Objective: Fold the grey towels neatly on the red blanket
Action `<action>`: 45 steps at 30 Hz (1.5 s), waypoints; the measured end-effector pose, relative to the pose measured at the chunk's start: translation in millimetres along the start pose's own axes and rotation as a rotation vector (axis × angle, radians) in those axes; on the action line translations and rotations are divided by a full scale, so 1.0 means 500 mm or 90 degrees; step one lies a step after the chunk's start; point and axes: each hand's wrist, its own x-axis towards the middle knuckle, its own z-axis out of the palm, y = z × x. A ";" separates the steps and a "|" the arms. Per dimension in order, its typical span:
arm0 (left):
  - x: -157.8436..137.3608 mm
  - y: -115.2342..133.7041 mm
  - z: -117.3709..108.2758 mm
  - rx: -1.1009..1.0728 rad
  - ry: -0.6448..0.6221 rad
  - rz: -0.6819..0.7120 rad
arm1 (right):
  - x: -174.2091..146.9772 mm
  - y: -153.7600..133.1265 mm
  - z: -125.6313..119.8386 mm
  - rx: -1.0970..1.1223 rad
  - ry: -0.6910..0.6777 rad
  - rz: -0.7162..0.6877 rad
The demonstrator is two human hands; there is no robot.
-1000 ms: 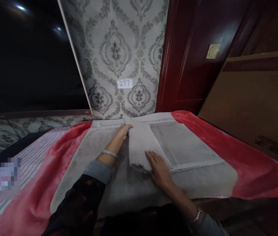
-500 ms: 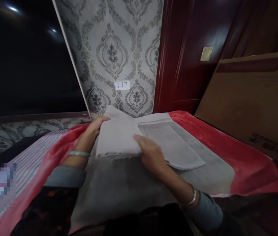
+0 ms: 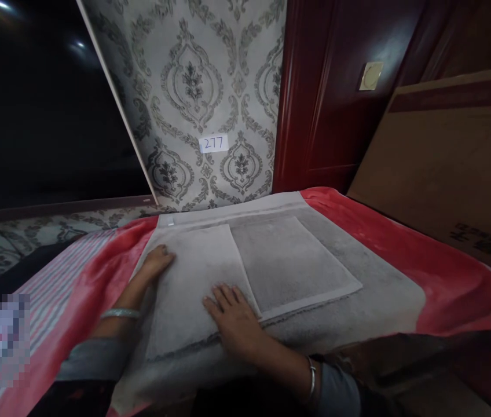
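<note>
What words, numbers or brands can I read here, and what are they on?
"277", on the white label on the wall.
Dark print on the cardboard box: too blurred and cut off to read.
Small pale tag on the grey cloth: too small to read.

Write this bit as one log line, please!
left hand: at left edge of gray cloth; right hand: spread on gray cloth; gray cloth: atop larger gray cover; red blanket: both sides

Folded rectangular plush cloth point(image 3: 293, 260) in paler and darker grey; fuzzy red blanket point(image 3: 371, 234); pink, grey and white striped fabric point(image 3: 57, 284); grey damask-patterned wallpaper point(image 3: 208, 110)
</note>
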 end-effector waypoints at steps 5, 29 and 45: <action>0.032 0.112 0.049 0.186 -0.055 0.078 | -0.001 -0.007 0.003 0.016 0.006 0.002; -0.031 0.156 0.241 0.318 -0.124 0.430 | -0.157 0.581 -0.188 0.159 0.227 0.593; -0.031 0.146 0.256 0.015 -0.180 0.415 | -0.149 0.508 -0.278 0.790 0.172 0.480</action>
